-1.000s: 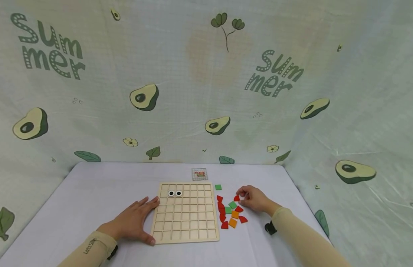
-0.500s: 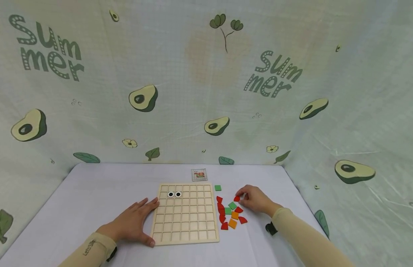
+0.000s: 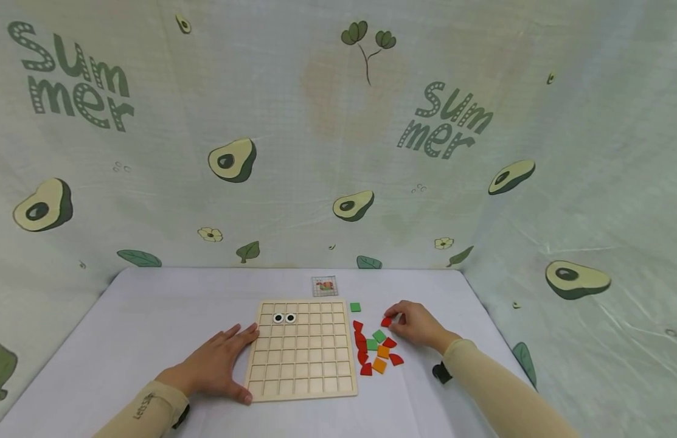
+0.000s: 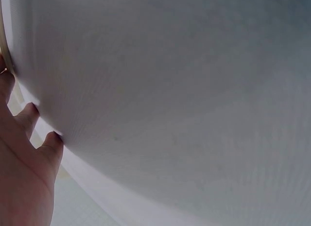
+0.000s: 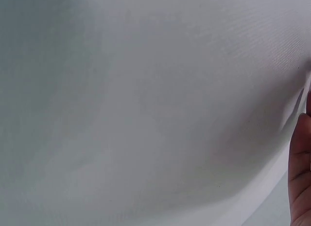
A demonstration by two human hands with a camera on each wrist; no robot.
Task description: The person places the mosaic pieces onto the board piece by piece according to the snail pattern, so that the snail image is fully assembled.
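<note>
A square wooden grid board (image 3: 302, 370) lies on the table. Two round eye tiles (image 3: 284, 318) sit side by side in its second row from the far edge. My left hand (image 3: 211, 364) lies along the board's left side, fingers spread, with thumb and fingertips at its edge; the left wrist view shows part of this hand (image 4: 29, 163). To the right of the board, my right hand (image 3: 417, 323) pinches a red quarter-circle tile (image 3: 386, 321) between thumb and fingers. In the right wrist view only a sliver of the hand (image 5: 300, 172) shows, and the tile is out of sight.
Between board and right hand lie several red curved tiles (image 3: 362, 344), green squares (image 3: 379, 336) and orange squares (image 3: 379, 365). A lone green square (image 3: 355, 307) lies near the board's far right corner. Behind the board is a small picture card (image 3: 324, 286). A patterned curtain (image 3: 294, 121) encloses the table.
The right hand and its red tile have shifted slightly away from the loose tiles, toward the back. The left hand has stayed at the board. The head view has turned a little.
</note>
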